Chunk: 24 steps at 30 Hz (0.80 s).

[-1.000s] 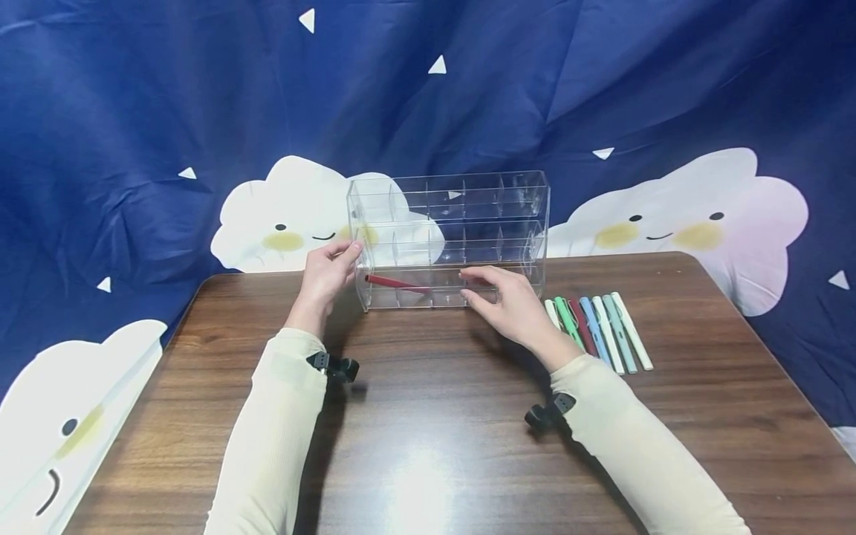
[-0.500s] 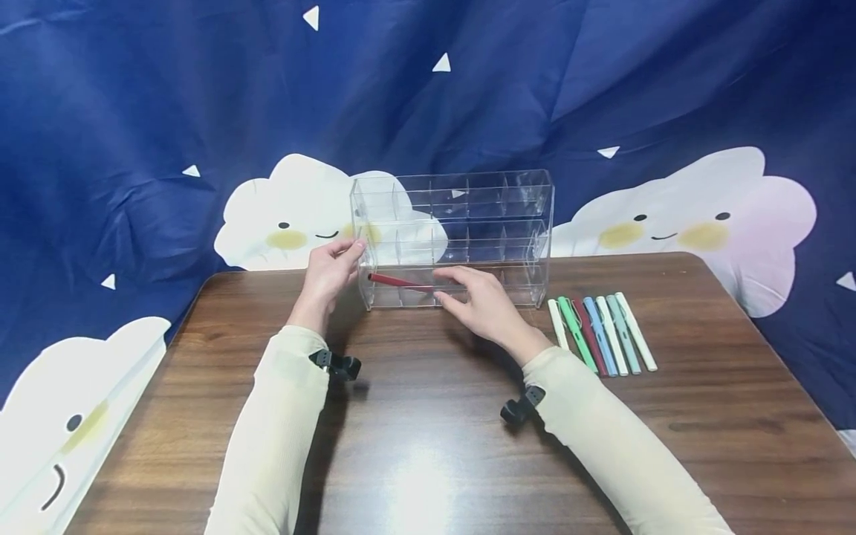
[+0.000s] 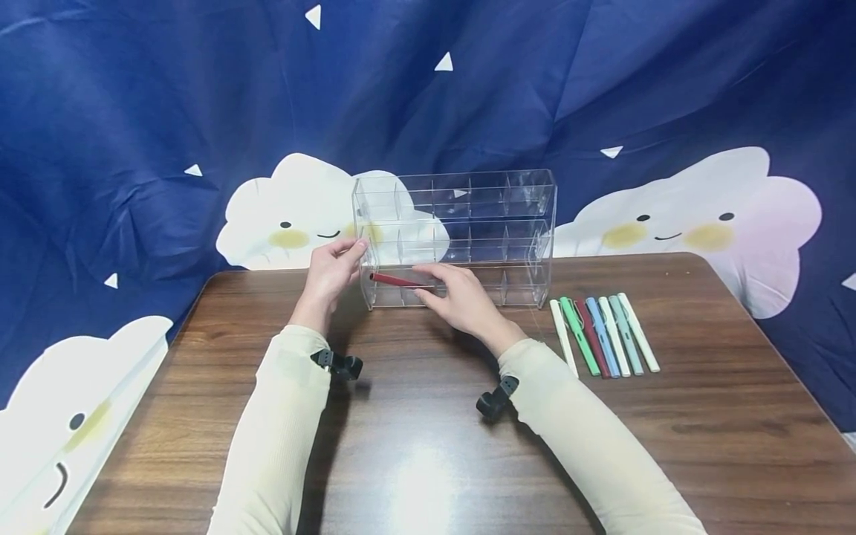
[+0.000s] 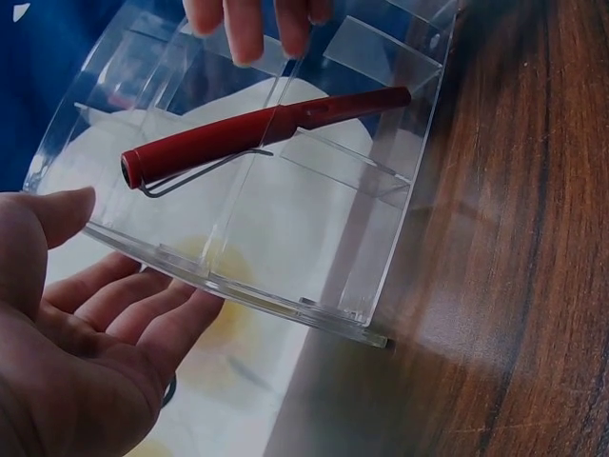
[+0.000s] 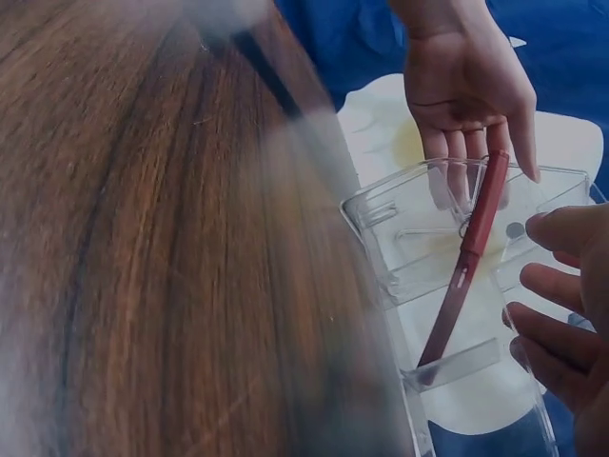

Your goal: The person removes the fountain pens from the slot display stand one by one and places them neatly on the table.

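Note:
A clear acrylic rack point(image 3: 484, 212) with tiers of small compartments stands upright at the back of the table. Its left side edge is held by my left hand point(image 3: 328, 276), thumb at the front and fingers along the outer wall in the left wrist view. Slanting across the lower left compartments lies a red pen point(image 4: 214, 138), cap end with metal clip toward the left hand. My right hand point(image 3: 460, 299) is in front of the bottom tier, fingers apart and loosely bent around the pen's right end. A gap between these fingers and the pen shows in the right wrist view.
Several pens lie side by side right of the rack: white, a green pen point(image 3: 579, 336), dark red, a blue pen point(image 3: 602, 338), teal. The brown wooden table point(image 3: 401, 416) ends before a blue curtain point(image 3: 468, 104) with cloud prints.
My right hand has moved left along the rack's bottom tier, from its right part to the red pen's right end. The left hand keeps its place on the rack's edge.

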Available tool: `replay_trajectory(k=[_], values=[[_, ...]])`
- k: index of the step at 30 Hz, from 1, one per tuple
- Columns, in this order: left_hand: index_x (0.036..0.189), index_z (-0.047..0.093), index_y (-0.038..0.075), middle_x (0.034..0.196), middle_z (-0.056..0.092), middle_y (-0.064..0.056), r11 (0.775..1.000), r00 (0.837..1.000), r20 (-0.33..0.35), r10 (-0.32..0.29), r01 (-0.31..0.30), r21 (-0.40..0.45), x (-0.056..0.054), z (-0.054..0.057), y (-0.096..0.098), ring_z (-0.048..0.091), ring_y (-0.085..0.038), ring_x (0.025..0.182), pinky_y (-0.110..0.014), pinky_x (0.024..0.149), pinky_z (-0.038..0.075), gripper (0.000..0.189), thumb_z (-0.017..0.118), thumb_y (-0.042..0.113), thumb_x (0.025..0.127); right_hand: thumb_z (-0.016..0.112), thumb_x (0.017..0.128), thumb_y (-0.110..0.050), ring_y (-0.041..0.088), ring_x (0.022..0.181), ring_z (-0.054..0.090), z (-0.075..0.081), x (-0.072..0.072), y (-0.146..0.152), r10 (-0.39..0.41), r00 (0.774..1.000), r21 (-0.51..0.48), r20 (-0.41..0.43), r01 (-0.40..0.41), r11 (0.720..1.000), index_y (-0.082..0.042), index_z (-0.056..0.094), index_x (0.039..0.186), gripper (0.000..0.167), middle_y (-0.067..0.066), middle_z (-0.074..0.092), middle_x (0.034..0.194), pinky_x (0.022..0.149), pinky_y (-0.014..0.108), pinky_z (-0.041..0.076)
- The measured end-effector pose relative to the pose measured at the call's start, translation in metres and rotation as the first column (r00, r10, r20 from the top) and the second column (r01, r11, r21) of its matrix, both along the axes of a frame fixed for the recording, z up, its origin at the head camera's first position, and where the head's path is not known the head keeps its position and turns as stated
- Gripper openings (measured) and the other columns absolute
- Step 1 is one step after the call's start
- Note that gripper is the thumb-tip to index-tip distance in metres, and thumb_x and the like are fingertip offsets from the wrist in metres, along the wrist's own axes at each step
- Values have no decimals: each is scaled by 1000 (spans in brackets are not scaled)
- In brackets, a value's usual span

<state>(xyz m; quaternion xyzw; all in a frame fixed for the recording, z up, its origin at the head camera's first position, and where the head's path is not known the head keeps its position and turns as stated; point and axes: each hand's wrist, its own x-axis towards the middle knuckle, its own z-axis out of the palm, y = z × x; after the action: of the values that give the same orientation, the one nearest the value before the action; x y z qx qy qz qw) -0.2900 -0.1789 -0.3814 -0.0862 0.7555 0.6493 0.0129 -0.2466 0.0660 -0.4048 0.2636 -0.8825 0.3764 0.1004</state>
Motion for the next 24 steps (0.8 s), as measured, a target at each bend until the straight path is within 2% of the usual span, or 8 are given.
replay_trajectory(k=[8,16,24], values=[[147,62,-2,147,65,-26,1000,1000,-6,0,0,18,1,1,0,65,-40,138,-32,104,63,48,67,27,109,76,101,-23,34,133,69,-4,-7,-15,-30,998,16,48,29,999,-10,73,138,39,12,75,139,118,50,53],[147,63,-1,147,66,-26,1000,1000,-8,2,-2,-2,1,1,0,66,-38,137,-38,109,61,49,67,29,108,77,101,-24,35,130,69,-5,-13,-28,-61,995,45,80,58,997,-15,75,137,38,8,76,138,116,50,53],[148,63,1,147,66,-25,1000,1000,0,-1,1,-16,2,1,-1,67,-36,134,-31,104,63,49,67,30,109,79,100,-29,36,128,69,-7,-16,-42,-113,989,100,100,104,990,-19,75,137,39,6,77,137,113,52,53]])
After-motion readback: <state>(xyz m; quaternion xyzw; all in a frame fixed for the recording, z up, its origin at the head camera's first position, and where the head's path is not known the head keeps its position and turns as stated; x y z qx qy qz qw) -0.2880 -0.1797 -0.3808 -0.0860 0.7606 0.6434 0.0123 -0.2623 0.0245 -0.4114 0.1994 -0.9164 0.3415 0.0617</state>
